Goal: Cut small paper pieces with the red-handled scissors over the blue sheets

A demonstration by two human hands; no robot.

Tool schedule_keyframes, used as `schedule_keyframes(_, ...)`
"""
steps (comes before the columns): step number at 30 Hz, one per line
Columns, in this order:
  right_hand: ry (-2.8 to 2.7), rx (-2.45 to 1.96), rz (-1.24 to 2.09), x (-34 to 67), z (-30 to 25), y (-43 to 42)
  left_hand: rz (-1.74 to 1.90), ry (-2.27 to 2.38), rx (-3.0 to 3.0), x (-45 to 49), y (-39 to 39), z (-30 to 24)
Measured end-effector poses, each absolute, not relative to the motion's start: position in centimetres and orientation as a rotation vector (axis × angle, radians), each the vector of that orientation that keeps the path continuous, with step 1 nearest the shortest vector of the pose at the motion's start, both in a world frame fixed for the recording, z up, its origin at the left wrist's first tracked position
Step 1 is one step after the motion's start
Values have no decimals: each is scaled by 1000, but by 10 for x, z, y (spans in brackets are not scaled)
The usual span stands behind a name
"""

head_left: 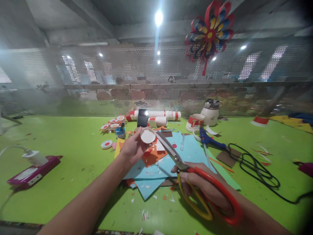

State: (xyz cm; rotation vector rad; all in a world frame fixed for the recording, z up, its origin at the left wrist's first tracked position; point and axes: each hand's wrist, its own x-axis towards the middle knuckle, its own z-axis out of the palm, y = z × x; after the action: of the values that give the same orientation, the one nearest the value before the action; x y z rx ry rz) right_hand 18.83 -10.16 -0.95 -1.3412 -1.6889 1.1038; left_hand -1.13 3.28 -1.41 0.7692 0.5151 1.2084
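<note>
Red-and-yellow-handled scissors (180, 160): held in the right hand (199, 184), fingers curled through the loops; blades lie close together, pointing up and left.
White round piece (148, 135): held at its left edge by the left hand (134, 146), thumb and fingers partly closed; raised above the paper, open face toward the viewer.
Blade tips: just beside the round piece's right rim; whether they touch cannot be told.
Light-blue sheets (192, 156): below both hands, one corner toward the near table edge; orange paper (154, 156) and scraps on top.
Blue glue gun (207, 138): right of the sheets, black cord (256, 171) looped well apart from the scissors.
Purple power strip (34, 173): far left; green tabletop (80, 147) shows between it and the left forearm.
Red-and-white tubes (171, 115): along the back, before the perforated partition (156, 71); black phone (142, 118) in front of them.
White flask (210, 114): back right, behind the red-banded cup (195, 122).
</note>
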Motion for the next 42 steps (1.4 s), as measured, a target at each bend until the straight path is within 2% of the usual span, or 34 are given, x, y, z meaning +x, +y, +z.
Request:
schedule_keyframes(9, -1818, -1325, 1007, 192, -15, -94, 1245, 426, 1101, -7, 23, -17)
schedule_keyframes(19, -1990, -1392, 429, 184, -16, -96, 1375, 560, 1532, -14, 19, -10)
schedule_keyframes(25, -1992, -1377, 429, 182, -13, -100, 1392, 489, 1612, -16, 18, -5)
schedule_keyframes(35, -2076, -1311, 183, 192, -31, -93, 1509, 463, 1826, -19, 23, -12)
schedule_keyframes(42, -2081, -1307, 231, 194, -24, -95, 1529, 526, 1888, -18, 20, -9)
